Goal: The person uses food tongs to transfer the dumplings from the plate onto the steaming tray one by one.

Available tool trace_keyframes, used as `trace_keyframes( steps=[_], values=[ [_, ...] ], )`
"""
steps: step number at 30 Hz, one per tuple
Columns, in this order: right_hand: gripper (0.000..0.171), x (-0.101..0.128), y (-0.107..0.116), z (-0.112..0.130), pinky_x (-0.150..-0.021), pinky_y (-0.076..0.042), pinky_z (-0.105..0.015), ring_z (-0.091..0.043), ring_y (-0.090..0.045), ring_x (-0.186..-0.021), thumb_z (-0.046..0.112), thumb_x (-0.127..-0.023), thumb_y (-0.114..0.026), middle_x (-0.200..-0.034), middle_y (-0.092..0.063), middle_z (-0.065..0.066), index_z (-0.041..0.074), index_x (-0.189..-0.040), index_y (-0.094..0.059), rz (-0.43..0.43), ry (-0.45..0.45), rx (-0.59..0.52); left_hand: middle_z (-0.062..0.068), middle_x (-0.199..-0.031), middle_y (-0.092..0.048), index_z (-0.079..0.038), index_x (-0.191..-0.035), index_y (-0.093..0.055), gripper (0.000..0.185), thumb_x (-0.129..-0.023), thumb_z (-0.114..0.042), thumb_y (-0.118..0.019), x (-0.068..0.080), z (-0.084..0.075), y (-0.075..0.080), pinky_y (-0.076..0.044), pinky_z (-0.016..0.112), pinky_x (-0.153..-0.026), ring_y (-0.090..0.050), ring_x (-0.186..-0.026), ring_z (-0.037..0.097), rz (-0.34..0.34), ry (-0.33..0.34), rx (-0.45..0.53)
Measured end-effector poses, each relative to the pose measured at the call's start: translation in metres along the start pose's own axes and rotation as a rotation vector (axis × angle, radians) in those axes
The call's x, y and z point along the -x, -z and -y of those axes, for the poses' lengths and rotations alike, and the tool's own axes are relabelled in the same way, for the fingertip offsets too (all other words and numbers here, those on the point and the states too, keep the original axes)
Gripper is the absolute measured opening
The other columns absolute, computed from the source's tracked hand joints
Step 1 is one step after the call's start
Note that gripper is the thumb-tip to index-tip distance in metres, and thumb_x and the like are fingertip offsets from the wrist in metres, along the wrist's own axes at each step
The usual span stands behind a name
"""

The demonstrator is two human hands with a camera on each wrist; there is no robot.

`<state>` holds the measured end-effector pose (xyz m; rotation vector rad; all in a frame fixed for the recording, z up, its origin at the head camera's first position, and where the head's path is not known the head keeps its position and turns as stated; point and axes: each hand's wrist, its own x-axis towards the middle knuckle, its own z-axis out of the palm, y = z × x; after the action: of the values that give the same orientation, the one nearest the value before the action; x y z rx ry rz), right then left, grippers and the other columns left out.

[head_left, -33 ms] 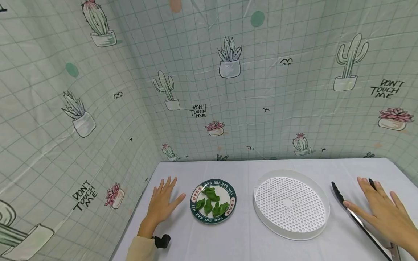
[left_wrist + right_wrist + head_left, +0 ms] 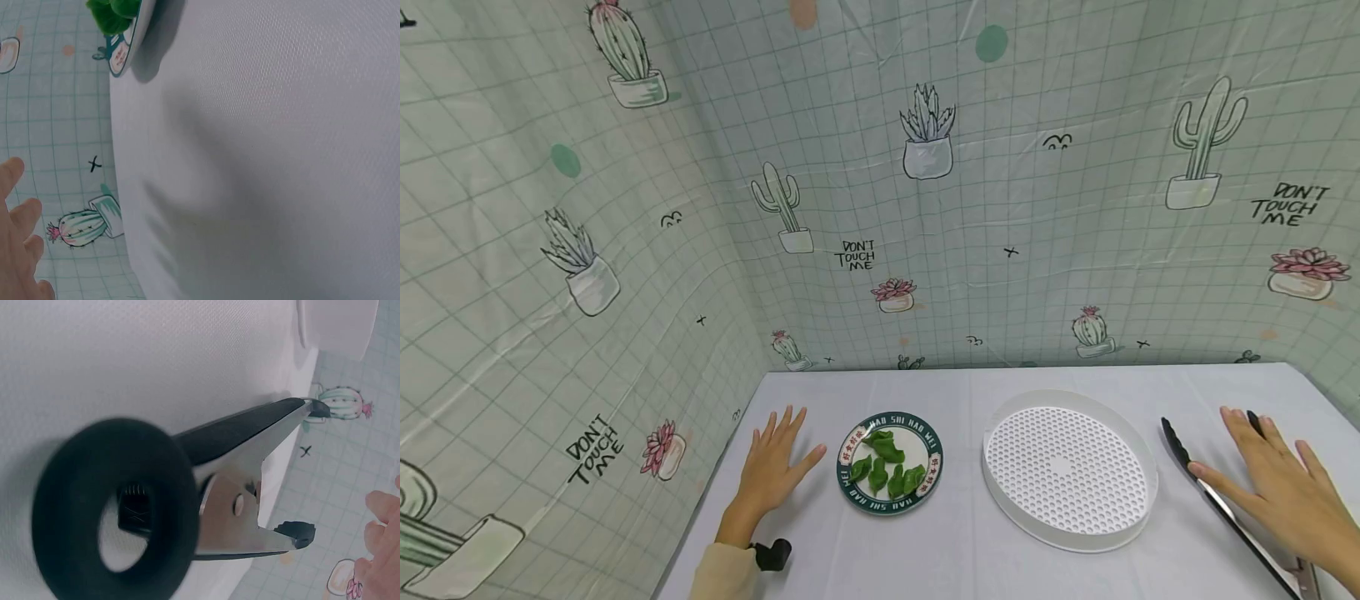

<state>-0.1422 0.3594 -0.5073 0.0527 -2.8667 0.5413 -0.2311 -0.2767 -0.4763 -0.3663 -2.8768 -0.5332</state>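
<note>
My left hand (image 2: 771, 471) is held with fingers spread at the left of the table, beside a plate (image 2: 937, 457) with a dark green lettered rim. Several green leaf-like pieces (image 2: 886, 448) lie on that plate. Over at the right, my right hand (image 2: 1277, 487) is spread above a pair of tongs (image 2: 1176, 444) and hides part of them. In the right wrist view the tongs (image 2: 228, 509) are metal with black grips, black tips parted, and a big black ring at the near end. Neither hand holds anything.
Between the plate and the tongs stands a round white tray (image 2: 1060, 467) with a perforated base and raised rim. A white cloth covers the table (image 2: 955, 550). Cactus-printed sheeting (image 2: 970, 208) hangs behind and to the left. A small black object (image 2: 772, 555) is beside my left wrist.
</note>
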Motion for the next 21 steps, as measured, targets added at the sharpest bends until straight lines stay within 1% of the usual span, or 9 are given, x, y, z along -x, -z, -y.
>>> trace_keyframes(
  steps=[3,6,10,13,17,19,21],
  values=[
    [0.101,0.0,0.0,0.0,-0.109,0.028,-0.056,-0.039,0.024,-0.145,0.051,-0.096,-0.058,-0.16,0.006,-0.028,0.003,-0.157,0.007,0.0,0.007,-0.005,0.02,-0.159,-0.028,-0.009,-0.155,-0.035,0.08,-0.096,-0.058,-0.054,0.0,0.001,-0.001,-0.005,0.069,-0.115,-0.014,-0.148,0.044,-0.005,-0.008,0.003],
    [0.101,0.0,0.001,-0.001,-0.109,0.028,-0.057,-0.039,0.023,-0.145,0.05,-0.097,-0.059,-0.16,0.006,-0.028,0.002,-0.158,0.006,-0.007,0.023,-0.01,0.023,-0.158,-0.03,-0.007,-0.154,-0.037,0.079,-0.096,-0.057,-0.055,0.001,0.0,-0.001,-0.007,0.071,-0.113,-0.016,-0.147,0.047,-0.014,-0.02,0.033],
    [0.102,-0.002,0.003,-0.002,-0.109,0.026,-0.059,-0.041,0.022,-0.145,0.048,-0.096,-0.062,-0.158,0.006,-0.032,0.001,-0.157,0.005,-0.02,0.041,-0.024,0.023,-0.159,-0.028,-0.008,-0.156,-0.034,0.079,-0.096,-0.055,-0.056,0.001,-0.001,0.0,-0.005,0.069,-0.114,-0.013,-0.148,0.045,0.01,0.002,0.067],
    [0.103,-0.003,0.005,-0.004,-0.109,0.025,-0.061,-0.046,0.021,-0.143,0.046,-0.095,-0.064,-0.155,0.004,-0.038,-0.004,-0.156,0.003,-0.029,0.047,-0.043,0.02,-0.161,-0.025,-0.009,-0.157,-0.03,0.079,-0.097,-0.054,-0.055,0.002,-0.001,0.0,-0.004,0.068,-0.115,-0.011,-0.149,0.043,0.038,0.031,0.098],
    [0.104,-0.004,0.008,-0.005,-0.108,0.023,-0.063,-0.052,0.019,-0.141,0.045,-0.094,-0.064,-0.152,0.001,-0.044,-0.01,-0.154,0.001,-0.03,0.031,-0.063,0.021,-0.161,-0.024,-0.007,-0.157,-0.029,0.079,-0.098,-0.052,-0.055,0.002,-0.002,-0.002,-0.007,0.07,-0.114,-0.011,-0.148,0.045,0.058,0.06,0.178],
    [0.104,-0.004,0.01,-0.006,-0.108,0.02,-0.066,-0.058,0.016,-0.138,0.045,-0.095,-0.064,-0.149,-0.001,-0.047,-0.014,-0.152,0.0,-0.028,0.011,-0.074,0.02,-0.162,-0.023,-0.008,-0.158,-0.029,0.079,-0.098,-0.051,-0.055,0.002,-0.002,-0.004,-0.008,0.07,-0.114,-0.011,-0.148,0.045,0.07,0.081,0.221],
    [0.105,-0.004,0.011,-0.007,-0.107,0.015,-0.07,-0.066,0.011,-0.133,0.046,-0.095,-0.064,-0.145,-0.003,-0.052,-0.018,-0.15,-0.001,-0.028,-0.009,-0.074,0.019,-0.162,-0.021,-0.008,-0.158,-0.027,0.08,-0.097,-0.051,-0.056,0.002,-0.002,-0.005,-0.009,0.07,-0.114,-0.011,-0.148,0.045,0.085,0.101,0.266]
  ],
)
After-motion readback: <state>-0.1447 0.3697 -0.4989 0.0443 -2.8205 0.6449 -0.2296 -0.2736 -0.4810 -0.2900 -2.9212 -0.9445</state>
